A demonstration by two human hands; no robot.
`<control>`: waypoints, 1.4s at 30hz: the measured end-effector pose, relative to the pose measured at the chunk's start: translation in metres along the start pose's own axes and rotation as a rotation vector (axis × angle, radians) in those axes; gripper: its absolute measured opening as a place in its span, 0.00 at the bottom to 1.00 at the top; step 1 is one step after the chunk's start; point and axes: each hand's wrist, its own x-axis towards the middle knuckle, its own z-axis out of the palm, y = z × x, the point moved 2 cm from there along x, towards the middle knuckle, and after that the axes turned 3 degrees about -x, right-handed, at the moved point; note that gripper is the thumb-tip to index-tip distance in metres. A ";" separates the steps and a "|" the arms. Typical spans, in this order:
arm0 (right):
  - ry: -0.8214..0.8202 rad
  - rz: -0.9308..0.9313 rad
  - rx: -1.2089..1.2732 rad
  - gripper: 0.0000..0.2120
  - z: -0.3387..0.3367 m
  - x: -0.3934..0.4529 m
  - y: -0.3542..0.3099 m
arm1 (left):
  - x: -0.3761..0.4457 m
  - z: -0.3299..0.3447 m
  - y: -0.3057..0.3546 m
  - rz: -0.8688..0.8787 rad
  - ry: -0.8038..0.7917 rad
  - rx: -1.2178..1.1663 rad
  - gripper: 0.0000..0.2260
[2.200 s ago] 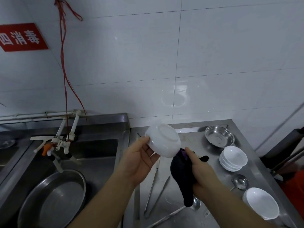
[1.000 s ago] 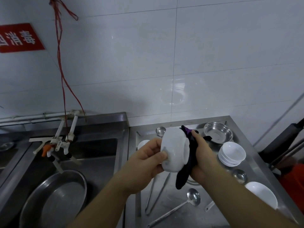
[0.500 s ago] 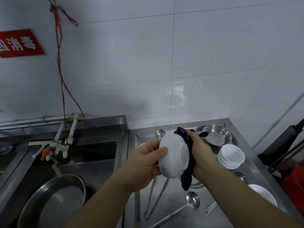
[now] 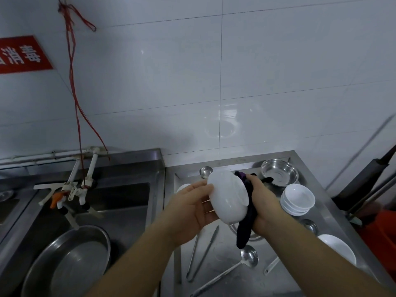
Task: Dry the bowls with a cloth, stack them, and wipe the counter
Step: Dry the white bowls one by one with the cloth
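A white bowl point(image 4: 228, 197) is held on its side above the steel counter point(image 4: 222, 271), its mouth turned right. My left hand point(image 4: 190, 207) grips its outer wall from the left. My right hand point(image 4: 260, 203) holds a dark purple cloth point(image 4: 246, 228) pressed into the bowl's mouth; the cloth's tail hangs below. A stack of white bowls point(image 4: 297, 199) stands on the counter to the right. Another white bowl point(image 4: 337, 248) sits near the front right, partly behind my forearm. A white bowl's rim point(image 4: 182, 187) peeks out behind my left hand.
A steel bowl point(image 4: 279, 172) sits at the counter's back right. Tongs point(image 4: 202, 254), a ladle point(image 4: 248, 257) and a spoon point(image 4: 206, 171) lie on the counter. The sink point(image 4: 120, 202) at left holds a large steel basin point(image 4: 66, 262) under the taps point(image 4: 72, 189).
The bowl has turned from bottom-up to lying on its side, and my right hand has brought the cloth from beneath it into its mouth. Both hands rose slightly.
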 end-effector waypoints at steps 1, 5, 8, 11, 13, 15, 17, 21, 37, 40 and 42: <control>0.001 -0.006 -0.002 0.20 0.001 -0.001 -0.001 | 0.000 -0.001 0.002 -0.010 0.011 0.008 0.15; 0.011 0.020 0.061 0.19 0.006 -0.003 0.002 | 0.002 -0.002 0.000 0.068 -0.008 0.040 0.10; 0.034 0.049 0.163 0.17 0.012 -0.008 0.007 | 0.005 0.001 -0.008 0.155 0.006 0.057 0.10; 0.009 0.056 0.208 0.17 0.019 -0.014 0.013 | 0.008 0.005 -0.018 0.270 0.033 0.185 0.11; -0.014 0.060 0.203 0.19 0.023 -0.017 0.016 | 0.009 0.008 -0.022 0.353 0.056 0.385 0.11; -0.010 0.058 0.197 0.18 0.027 -0.024 0.015 | 0.011 0.010 -0.025 0.401 0.101 0.549 0.09; 0.018 0.019 0.191 0.14 0.031 -0.032 0.014 | 0.014 0.008 -0.027 0.418 0.154 0.631 0.06; 0.072 -0.194 0.092 0.07 0.032 -0.034 0.016 | 0.014 0.002 -0.024 0.436 0.129 0.726 0.06; 0.054 -0.156 -0.096 0.08 0.028 -0.011 0.008 | 0.005 -0.021 -0.019 0.402 -0.013 1.270 0.05; 0.077 -0.165 -0.082 0.10 0.030 -0.012 0.011 | 0.003 -0.032 -0.013 0.400 -0.025 1.269 0.05; 0.098 -0.158 -0.014 0.09 0.030 -0.013 0.013 | 0.002 -0.036 -0.009 0.411 -0.047 1.300 0.05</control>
